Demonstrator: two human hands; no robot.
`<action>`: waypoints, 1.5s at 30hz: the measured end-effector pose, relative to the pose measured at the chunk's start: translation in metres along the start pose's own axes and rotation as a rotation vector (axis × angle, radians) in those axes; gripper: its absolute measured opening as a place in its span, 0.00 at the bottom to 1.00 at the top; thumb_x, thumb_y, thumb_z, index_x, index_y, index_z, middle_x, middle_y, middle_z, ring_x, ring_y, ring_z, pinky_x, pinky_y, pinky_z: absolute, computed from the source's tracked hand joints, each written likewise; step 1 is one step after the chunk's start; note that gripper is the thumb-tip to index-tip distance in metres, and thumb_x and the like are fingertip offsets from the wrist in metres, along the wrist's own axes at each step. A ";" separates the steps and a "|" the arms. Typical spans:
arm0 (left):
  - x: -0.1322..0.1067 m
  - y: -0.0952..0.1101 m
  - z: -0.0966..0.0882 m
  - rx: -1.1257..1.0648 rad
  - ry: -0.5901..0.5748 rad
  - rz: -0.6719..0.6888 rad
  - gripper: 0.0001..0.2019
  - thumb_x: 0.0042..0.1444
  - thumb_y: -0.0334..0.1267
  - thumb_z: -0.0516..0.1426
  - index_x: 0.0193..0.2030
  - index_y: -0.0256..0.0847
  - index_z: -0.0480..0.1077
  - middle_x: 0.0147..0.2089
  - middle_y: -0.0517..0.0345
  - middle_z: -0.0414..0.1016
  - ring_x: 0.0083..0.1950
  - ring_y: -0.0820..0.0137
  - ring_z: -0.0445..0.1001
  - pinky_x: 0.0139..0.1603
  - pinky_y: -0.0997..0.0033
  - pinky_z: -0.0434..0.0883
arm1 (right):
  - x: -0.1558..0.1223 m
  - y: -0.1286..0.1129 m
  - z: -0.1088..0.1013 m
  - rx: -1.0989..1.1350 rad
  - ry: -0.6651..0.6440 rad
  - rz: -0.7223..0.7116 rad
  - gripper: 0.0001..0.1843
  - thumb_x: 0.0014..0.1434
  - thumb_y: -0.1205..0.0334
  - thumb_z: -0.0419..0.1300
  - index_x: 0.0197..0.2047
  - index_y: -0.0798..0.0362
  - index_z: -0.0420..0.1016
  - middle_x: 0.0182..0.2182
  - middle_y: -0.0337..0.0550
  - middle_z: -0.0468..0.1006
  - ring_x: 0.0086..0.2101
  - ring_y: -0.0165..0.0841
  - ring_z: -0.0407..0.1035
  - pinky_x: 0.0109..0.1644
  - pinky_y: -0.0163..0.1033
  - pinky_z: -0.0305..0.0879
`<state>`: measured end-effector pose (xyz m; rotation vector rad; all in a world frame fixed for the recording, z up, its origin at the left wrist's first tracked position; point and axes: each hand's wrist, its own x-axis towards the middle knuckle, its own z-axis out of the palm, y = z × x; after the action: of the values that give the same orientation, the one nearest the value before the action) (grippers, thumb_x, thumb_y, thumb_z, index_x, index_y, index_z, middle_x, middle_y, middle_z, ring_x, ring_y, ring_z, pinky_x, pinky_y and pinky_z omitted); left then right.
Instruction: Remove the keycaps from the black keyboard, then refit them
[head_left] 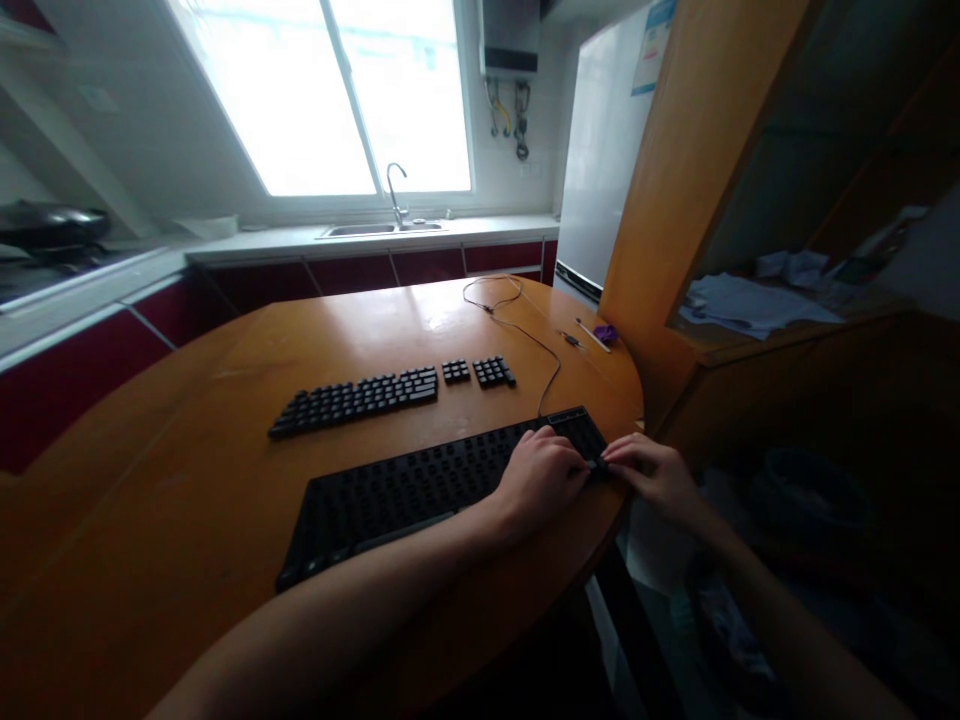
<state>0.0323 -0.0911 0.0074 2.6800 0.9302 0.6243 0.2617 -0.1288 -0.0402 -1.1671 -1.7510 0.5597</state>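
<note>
A black keyboard [420, 478] lies at a slant near the table's front edge, most of its keycaps off. My left hand [541, 472] rests over its right part, fingers curled and closed. At the keyboard's lower right corner, my right hand [658, 474] has thumb and fingers pinched together. The fingertips of both hands meet over a small dark piece there, too small and covered to name. Behind the keyboard, loose black keycaps [360, 398] are laid out in keyboard order, with a small block of keycaps [456, 371] and a number-pad block [493, 372] beside them.
The keyboard's cable [551, 352] loops toward the back of the wooden table [187, 400]. A pale stick [592, 335], a small dark tool [570, 340] and a purple item [605, 333] lie at the right edge. Beyond are a sink [360, 230] and a fridge [607, 150].
</note>
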 end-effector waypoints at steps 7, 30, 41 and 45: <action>-0.002 0.015 -0.006 0.246 -0.076 0.111 0.10 0.65 0.36 0.58 0.34 0.42 0.78 0.38 0.53 0.78 0.44 0.63 0.68 0.45 0.63 0.64 | 0.002 -0.009 -0.004 -0.230 -0.061 -0.205 0.09 0.66 0.61 0.60 0.36 0.45 0.81 0.38 0.46 0.82 0.41 0.42 0.73 0.47 0.51 0.70; 0.000 0.008 -0.010 0.217 -0.129 0.178 0.10 0.65 0.34 0.56 0.35 0.40 0.78 0.40 0.52 0.76 0.44 0.64 0.70 0.46 0.65 0.68 | -0.002 -0.019 0.005 -0.350 0.028 -0.214 0.05 0.61 0.66 0.60 0.36 0.46 0.77 0.41 0.46 0.79 0.44 0.43 0.71 0.49 0.51 0.69; -0.067 -0.054 -0.119 0.046 0.258 -0.093 0.13 0.67 0.40 0.54 0.38 0.43 0.80 0.41 0.54 0.81 0.44 0.65 0.75 0.49 0.62 0.72 | 0.120 -0.053 0.055 -0.573 -0.024 0.030 0.06 0.63 0.62 0.60 0.40 0.51 0.78 0.39 0.47 0.82 0.40 0.39 0.75 0.45 0.41 0.68; -0.118 -0.075 -0.140 0.057 0.313 -0.269 0.14 0.65 0.46 0.54 0.35 0.46 0.79 0.38 0.55 0.81 0.40 0.64 0.76 0.43 0.63 0.73 | 0.166 -0.055 0.092 -0.720 -0.153 0.136 0.08 0.63 0.59 0.61 0.41 0.51 0.79 0.41 0.51 0.83 0.43 0.42 0.76 0.45 0.41 0.68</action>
<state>-0.1564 -0.0967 0.0668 2.4817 1.3785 0.9824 0.1353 0.0053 0.0324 -1.7795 -2.0914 0.0774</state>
